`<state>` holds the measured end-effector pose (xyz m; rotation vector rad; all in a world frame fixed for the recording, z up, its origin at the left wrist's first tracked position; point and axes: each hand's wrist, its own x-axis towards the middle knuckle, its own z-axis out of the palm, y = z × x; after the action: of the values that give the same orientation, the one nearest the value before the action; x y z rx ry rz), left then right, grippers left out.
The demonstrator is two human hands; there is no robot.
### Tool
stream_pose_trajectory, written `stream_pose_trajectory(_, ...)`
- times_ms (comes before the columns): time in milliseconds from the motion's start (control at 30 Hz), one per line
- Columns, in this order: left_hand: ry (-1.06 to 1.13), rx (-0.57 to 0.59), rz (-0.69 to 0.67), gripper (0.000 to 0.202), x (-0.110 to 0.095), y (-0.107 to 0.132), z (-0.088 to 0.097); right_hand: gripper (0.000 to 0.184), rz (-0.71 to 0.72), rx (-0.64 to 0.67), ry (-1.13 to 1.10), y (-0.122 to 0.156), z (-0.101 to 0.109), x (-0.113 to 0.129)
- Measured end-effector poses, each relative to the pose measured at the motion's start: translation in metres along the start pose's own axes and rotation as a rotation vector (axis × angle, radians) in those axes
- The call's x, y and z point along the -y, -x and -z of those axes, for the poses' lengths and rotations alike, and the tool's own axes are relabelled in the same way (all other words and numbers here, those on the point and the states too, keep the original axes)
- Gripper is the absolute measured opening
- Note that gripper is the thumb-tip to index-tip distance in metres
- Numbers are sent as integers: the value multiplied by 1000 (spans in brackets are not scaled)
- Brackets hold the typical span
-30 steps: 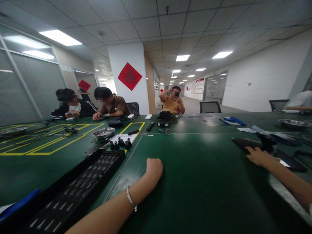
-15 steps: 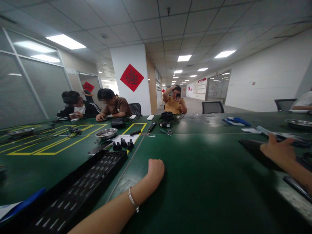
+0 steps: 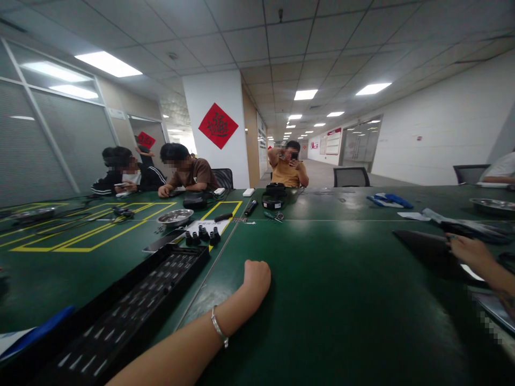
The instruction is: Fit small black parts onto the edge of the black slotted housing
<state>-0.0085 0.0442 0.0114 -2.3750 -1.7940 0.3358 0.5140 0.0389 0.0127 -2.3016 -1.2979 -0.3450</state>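
At the right edge of the table (image 3: 330,311), we find the right hand (image 3: 469,254) at the black sheet (image 3: 420,249), on or just above its right part. Half a second ago the fingers were spread wide; now they are drawn together and partly curled. Whether they grip anything we cannot tell, as the tips merge with dark items behind. A white patch (image 3: 471,272), covered half a second ago, again shows beside the wrist. The sheet lies on the table, near the grey bag (image 3: 469,225), well apart from the other hand.

The left hand (image 3: 257,276) shows no change: closed in a loose fist, resting on the table, with nothing visible in it. We judge that the handling is confined to the right side and that the left takes no part at present.

To the left we record the tray (image 3: 107,300), holding rows of pale pointed pieces (image 3: 110,335), with the black caps (image 3: 203,236) standing just beyond its far end and the bowl (image 3: 176,216) behind them; we note no disturbance there
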Motion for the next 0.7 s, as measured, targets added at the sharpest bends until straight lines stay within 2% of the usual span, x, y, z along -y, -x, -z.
stream_pose_trajectory(100, 7, -6, -5, 28, 0, 1, 0, 52, 38, 8, -77, 5, 5, 29)
stream_pose_trajectory(200, 15, -9, -1, 28, -1, 1, 1, 49, 252, 37, -175, 28, -2, 78)
stream_pose_trajectory(300, 23, -9, 6, 26, -1, 1, 1, 41, 493, 95, -263, 76, -13, 137)
stream_pose_trajectory(367, 28, -8, 17, 24, -1, 1, 1, 41, 804, 207, -450, 115, -14, 173)
stream_pose_trajectory(433, 31, -5, 34, 23, -1, 1, 1, 44, 990, 350, -543, 153, -8, 203)
stream_pose_trajectory(567, 36, 21, 91, 22, 0, 1, 1, 48, 1145, 584, -594, 201, 15, 240)
stream_pose_trajectory(700, 44, 30, 145, 24, 1, 2, 0, 43, 1256, 740, -590, 219, 26, 252)
